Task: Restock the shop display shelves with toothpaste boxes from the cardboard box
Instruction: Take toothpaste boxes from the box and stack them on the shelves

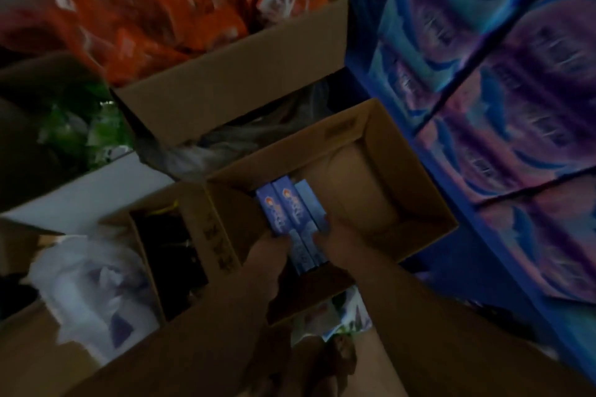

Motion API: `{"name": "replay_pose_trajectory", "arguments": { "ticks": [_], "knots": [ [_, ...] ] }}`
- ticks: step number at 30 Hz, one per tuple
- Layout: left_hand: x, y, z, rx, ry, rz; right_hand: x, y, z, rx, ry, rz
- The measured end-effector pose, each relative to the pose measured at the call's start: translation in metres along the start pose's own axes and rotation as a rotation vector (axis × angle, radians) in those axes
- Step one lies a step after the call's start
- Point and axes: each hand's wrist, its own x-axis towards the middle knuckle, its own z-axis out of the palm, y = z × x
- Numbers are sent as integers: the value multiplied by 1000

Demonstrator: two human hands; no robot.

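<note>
Step in hand: a handful of toothpaste boxes (283, 208) is being gathered inside the cardboard box (404, 155). The pick-up is judged to be under way.
Left hand (266, 256): fingers are curled round the left side of the bundle's near end.
Right hand (337, 245): fingers are closed on the bundle's right side.
Toothpaste boxes: three blue ones are seen side by side along the carton's left wall, toward its near-left corner.
Next move: the bundle should be kept squeezed together, lifted clear of the walls, and carried to the shelves (516, 113) on the right.
Cardboard box: the flaps are open and the floor by the right wall is bare.
Larger carton (232, 97): it sits past the far edge and is filled with orange packets (145, 10).
Small carton (167, 255): it is set against the left wall; its dark contents cannot be made out.
</note>
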Motion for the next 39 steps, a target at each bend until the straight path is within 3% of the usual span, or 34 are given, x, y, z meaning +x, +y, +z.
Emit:
{"name": "replay_pose_trajectory", "arguments": {
  "ticks": [4,11,16,18,28,36,39],
  "knots": [
    [21,-7,11,-303,-69,-65,22,0,12,81,5,-45],
    [36,-2,20,-516,-191,-202,43,4,17,164,39,35],
    [35,8,38,-486,-243,-169,49,10,-6,200,90,121],
    [39,8,45,-474,-233,-170,52,13,-8,101,112,130],
    [31,5,44,-577,-176,-226,38,1,5,22,265,-45],
    [-8,17,20,-536,-151,-52,-5,-26,-45,66,113,-173],
    [-37,42,8,-507,-253,32,-35,-39,-73,34,79,-232]
  ]
}}
